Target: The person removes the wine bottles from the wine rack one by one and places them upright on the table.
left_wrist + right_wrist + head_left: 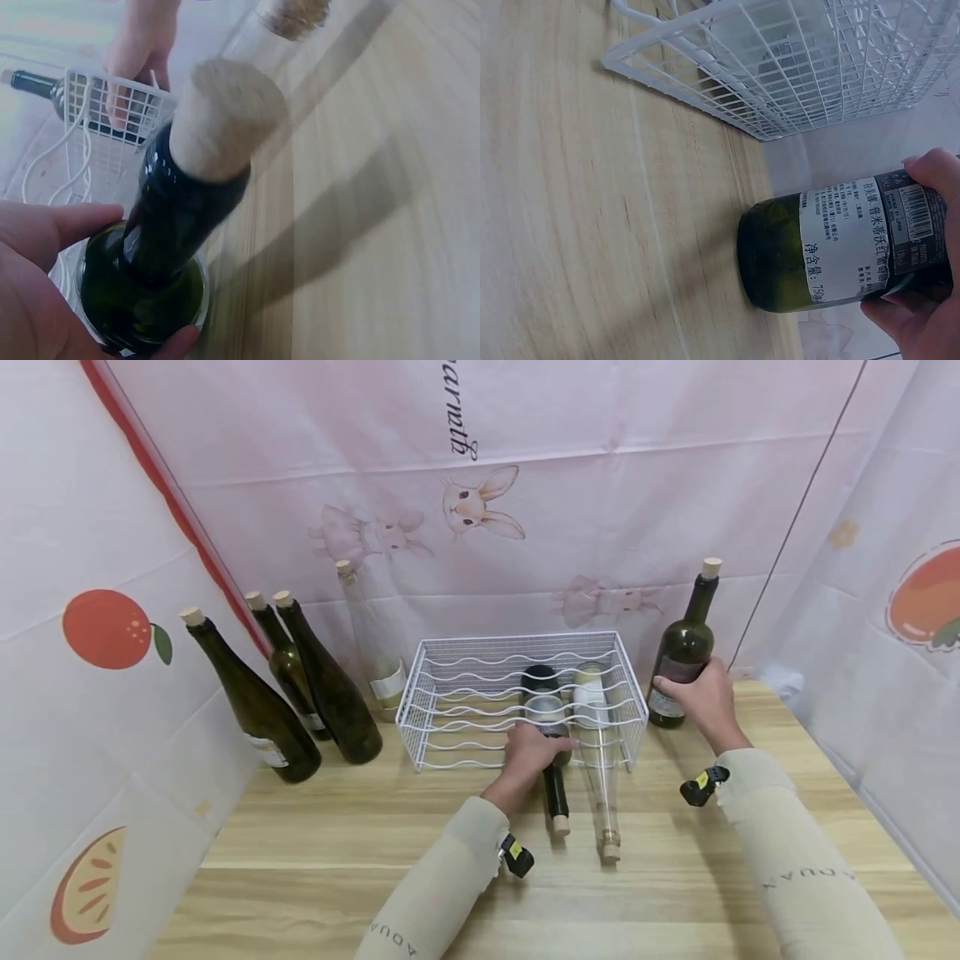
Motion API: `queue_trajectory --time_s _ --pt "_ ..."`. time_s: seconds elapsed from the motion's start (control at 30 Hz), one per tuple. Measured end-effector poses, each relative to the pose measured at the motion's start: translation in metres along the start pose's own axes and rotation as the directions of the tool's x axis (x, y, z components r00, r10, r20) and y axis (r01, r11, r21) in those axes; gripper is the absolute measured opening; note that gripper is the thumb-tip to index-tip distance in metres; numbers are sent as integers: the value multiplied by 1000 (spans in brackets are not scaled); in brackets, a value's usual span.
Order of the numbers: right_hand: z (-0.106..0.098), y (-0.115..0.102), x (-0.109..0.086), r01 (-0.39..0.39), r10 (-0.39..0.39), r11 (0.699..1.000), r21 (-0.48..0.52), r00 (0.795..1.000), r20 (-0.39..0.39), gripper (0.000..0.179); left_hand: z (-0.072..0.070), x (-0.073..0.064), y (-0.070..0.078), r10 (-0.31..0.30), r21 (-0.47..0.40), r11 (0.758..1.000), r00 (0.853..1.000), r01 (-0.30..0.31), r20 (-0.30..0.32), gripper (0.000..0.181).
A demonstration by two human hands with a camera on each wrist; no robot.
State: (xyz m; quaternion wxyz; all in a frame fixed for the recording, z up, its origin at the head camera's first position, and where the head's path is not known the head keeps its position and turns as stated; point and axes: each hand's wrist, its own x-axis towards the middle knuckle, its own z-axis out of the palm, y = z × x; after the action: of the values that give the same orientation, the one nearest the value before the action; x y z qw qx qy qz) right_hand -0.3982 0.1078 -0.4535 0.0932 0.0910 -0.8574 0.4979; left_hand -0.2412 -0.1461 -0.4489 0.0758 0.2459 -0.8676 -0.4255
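Observation:
A dark wine bottle (556,789) lies in the white wire rack (480,675), its corked neck pointing toward me. My left hand (528,750) grips it around the shoulder; thumb and fingers curve round the green glass in the left wrist view. To the right of the rack, my right hand (705,697) holds a dark green wine bottle (686,643) around its labelled lower body. That bottle is corked and upright, its base close to the tabletop in the right wrist view. Beside the left hand's bottle, a clear corked bottle (600,777) also lies in the rack.
Left of the rack stand several corked bottles: a dark one (255,710) in front, another dark bottle (333,702), a green one (288,664) behind, and a clear bottle (367,627). Printed cloth (562,527) hangs behind and beside the wooden table (315,860).

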Motion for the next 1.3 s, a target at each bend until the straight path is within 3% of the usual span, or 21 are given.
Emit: queue_trajectory --time_s 0.13,0.4,0.77,1.0,1.3 --pt "0 -1 0 -7 6 1000 -3 1000 -4 78 2 0 -1 -12 -109 994 1000 10 -23 47" --pt "1 -2 -2 -38 38 999 -5 999 -1 82 5 -1 -7 -1 -164 986 999 -7 -46 43" --pt "0 -4 -2 -62 63 998 -24 998 20 85 3 -7 -5 21 -99 995 998 -27 -58 40" --pt "0 -6 -3 -61 62 998 -21 998 14 86 -1 -7 -4 37 -1 999 997 -37 -69 41" --pt "0 -8 -5 -73 74 997 -31 997 30 88 -8 -12 -7 36 12 999 997 -35 -67 48"
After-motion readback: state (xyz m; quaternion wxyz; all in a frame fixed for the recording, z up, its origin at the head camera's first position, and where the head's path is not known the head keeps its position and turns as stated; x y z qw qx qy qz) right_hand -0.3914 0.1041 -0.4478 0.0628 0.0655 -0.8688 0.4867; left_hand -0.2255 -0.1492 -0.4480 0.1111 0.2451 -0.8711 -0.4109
